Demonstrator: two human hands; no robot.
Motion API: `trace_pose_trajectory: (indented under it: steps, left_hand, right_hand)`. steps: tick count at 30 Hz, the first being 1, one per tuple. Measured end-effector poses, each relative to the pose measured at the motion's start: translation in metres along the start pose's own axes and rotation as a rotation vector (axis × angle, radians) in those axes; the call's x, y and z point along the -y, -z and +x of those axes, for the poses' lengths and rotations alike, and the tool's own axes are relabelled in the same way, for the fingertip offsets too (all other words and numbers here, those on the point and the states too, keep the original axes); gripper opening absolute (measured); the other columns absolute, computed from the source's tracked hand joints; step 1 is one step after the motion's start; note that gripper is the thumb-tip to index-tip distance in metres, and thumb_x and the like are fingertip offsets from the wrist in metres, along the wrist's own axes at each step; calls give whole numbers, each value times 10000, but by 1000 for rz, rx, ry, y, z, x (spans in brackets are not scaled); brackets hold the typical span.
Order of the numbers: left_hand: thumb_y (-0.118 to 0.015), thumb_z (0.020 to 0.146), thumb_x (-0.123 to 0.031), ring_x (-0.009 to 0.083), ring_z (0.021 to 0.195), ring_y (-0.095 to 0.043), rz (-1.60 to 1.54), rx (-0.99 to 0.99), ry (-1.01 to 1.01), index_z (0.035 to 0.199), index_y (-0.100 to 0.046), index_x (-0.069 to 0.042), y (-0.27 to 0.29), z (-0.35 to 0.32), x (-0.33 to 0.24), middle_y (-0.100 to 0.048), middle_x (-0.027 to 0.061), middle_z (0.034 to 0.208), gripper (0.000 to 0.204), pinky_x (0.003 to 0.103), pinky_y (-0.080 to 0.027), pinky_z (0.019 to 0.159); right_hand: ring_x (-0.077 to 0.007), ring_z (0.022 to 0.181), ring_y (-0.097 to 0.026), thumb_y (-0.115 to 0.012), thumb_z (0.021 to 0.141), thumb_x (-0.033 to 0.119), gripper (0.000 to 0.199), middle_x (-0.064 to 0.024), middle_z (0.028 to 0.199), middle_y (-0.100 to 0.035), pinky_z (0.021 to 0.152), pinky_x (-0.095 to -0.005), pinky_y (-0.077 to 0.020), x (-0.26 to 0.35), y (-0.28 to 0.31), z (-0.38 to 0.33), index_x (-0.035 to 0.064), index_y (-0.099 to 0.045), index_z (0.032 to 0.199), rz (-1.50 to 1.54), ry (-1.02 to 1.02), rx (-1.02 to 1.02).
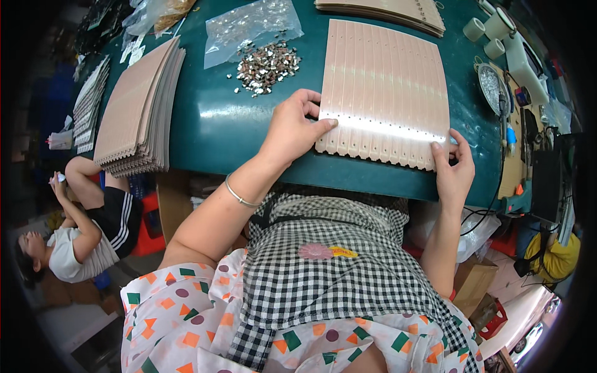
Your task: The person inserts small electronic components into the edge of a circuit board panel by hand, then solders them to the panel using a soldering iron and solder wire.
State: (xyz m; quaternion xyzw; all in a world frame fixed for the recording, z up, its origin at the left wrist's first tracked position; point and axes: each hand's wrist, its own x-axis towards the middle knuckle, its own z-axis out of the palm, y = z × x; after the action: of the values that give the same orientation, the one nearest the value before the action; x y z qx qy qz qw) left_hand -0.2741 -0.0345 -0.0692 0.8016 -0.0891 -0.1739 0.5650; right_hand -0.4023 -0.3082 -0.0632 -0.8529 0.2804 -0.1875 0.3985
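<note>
A pinkish-tan board panel, scored into many narrow strips with small holes and a scalloped near edge, lies in front of me on the green table. My left hand grips its left edge, thumb on top and the other fingers at the side. At the near right corner, my right hand pinches the panel, thumb on its upper face. Both hands are closed on it; the fingertips under the board are hidden. Left of the panel sits a heap of small shiny metal pieces, beside an open clear plastic bag with more pieces.
A tall stack of similar panels stands at the table's left; another stack lies at the far edge. On the right are a soldering iron, a round metal dish and white spools. Another person sits at the left.
</note>
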Motion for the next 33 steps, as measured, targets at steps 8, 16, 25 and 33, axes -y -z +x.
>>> trace_pose_trajectory:
  steps: [8, 16, 25, 33]
  left_hand:
    - [-753, 792, -41, 68, 643, -588, -39, 11, 88, 1191, -543, 80, 0, 1, -13, -686, 67, 835, 467, 206, -441, 525]
    - [-726, 828, -40, 29, 681, -576, -16, -43, 28, 1265, -528, 49, 13, -14, -14, -683, 56, 911, 488, 172, -435, 550]
    - [-742, 808, -24, 29, 655, -503, 297, -227, -130, 921, -729, -8, 62, -22, 4, -663, -11, 809, 114, 195, -421, 588]
    - [-764, 747, -21, 153, 658, -580, 526, -125, -389, 922, -716, -37, 31, 4, 7, -634, 55, 791, 182, 281, -471, 609]
  right_hand:
    - [-133, 767, -562, -779, 776, 188, 453, -49, 813, -633, 761, -293, -477, 2, 4, -1, 11, -637, 1168, -85, -14, 6]
    - [-158, 891, -535, -758, 811, 197, 456, -55, 1013, -630, 836, -322, -455, -11, -1, -7, 35, -624, 1217, -83, 69, -96]
    - [-141, 991, -561, -635, 893, 30, 270, -75, 1094, -634, 906, -263, -424, -2, 28, -25, -23, -638, 1157, 140, 71, -102]
    - [-164, 944, -586, -658, 848, -43, 199, -90, 1009, -629, 871, -271, -457, 39, 8, -34, -50, -637, 1046, 205, 276, 64]
